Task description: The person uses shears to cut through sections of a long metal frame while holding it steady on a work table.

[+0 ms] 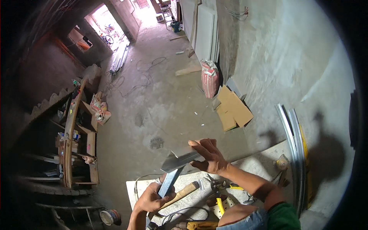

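Note:
My left hand point(151, 197) is closed around the pale blue-grey arm of a bent metal profile point(168, 183), low in the middle of the view. The other arm, a darker metal strip point(178, 160), runs off at an angle to the right. My right hand point(211, 156) grips its far end between thumb and fingers. Whether the two arms are one bent piece or two touching pieces, I cannot tell. Under my hands lies a white board point(155, 177), with a wooden handle point(184, 195) on it, next to my left hand. Pliers-like snips point(218, 183) lie below my right forearm.
Yellow power tool point(201, 225) and cables lie near my knee. Metal profiles point(293, 142) lean against the right wall. Cardboard sheets point(235, 109) and a red-white sack point(210, 80) stand ahead. A wooden shelf frame point(93, 157) and a bucket point(109, 217) are at left.

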A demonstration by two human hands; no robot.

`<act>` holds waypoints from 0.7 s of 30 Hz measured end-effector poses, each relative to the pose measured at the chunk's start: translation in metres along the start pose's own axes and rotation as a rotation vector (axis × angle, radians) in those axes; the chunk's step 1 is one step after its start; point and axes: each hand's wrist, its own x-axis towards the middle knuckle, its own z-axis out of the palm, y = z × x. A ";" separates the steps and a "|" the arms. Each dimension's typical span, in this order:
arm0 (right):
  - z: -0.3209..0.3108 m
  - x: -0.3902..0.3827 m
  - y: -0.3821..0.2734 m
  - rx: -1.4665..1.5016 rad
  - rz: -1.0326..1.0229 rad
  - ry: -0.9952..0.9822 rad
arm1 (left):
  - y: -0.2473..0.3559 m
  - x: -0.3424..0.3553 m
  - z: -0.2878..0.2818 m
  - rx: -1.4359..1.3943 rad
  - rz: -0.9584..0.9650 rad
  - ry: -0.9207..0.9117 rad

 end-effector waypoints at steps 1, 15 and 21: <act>0.001 -0.002 0.003 0.009 -0.007 0.037 | 0.015 0.002 0.012 -0.037 -0.001 0.046; 0.003 -0.018 0.017 0.081 -0.132 0.117 | 0.027 0.002 0.055 0.267 0.245 0.114; 0.008 -0.026 0.027 0.135 -0.121 0.162 | 0.034 0.007 0.061 0.326 0.068 0.039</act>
